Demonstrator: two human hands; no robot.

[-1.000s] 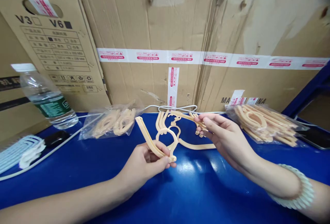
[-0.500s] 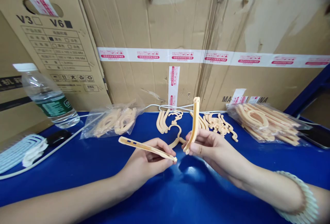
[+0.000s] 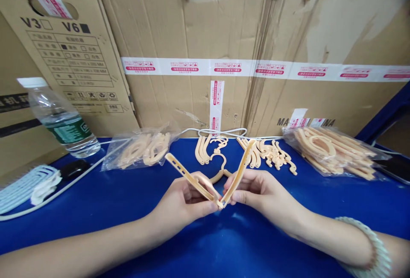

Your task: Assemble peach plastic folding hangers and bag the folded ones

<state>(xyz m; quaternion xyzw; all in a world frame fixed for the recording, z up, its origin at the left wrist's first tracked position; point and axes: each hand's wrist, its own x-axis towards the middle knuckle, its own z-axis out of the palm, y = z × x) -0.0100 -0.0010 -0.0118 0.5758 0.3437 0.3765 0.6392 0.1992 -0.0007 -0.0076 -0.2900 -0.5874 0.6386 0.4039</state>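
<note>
Between the thumb and fingers of my left hand (image 3: 188, 197) is a peach-coloured plastic hanger arm (image 3: 187, 177), slotted near its raised outer end. My right hand (image 3: 259, 188) pinches a second curved hanger arm (image 3: 241, 171), which points up and to the right. Their lower ends meet in a V in front of me; whether they are locked together I cannot tell. Just behind my hands lies a hanger (image 3: 221, 162) with its hook up, its lower part partly hidden by them.
Loose hanger arms (image 3: 202, 150) and small hook pieces (image 3: 275, 154) lie along the back of the blue table (image 3: 128, 201). Bagged parts sit at left (image 3: 144, 147) and right (image 3: 333, 152). A water bottle (image 3: 60, 118), a light-blue brush (image 3: 28, 186) and a white cable (image 3: 96, 165) are on the left.
My hands have come together, so the two hanger arms' lower ends now meet. The left arm has tilted up more steeply, and the right one leans further right and sits lower.
</note>
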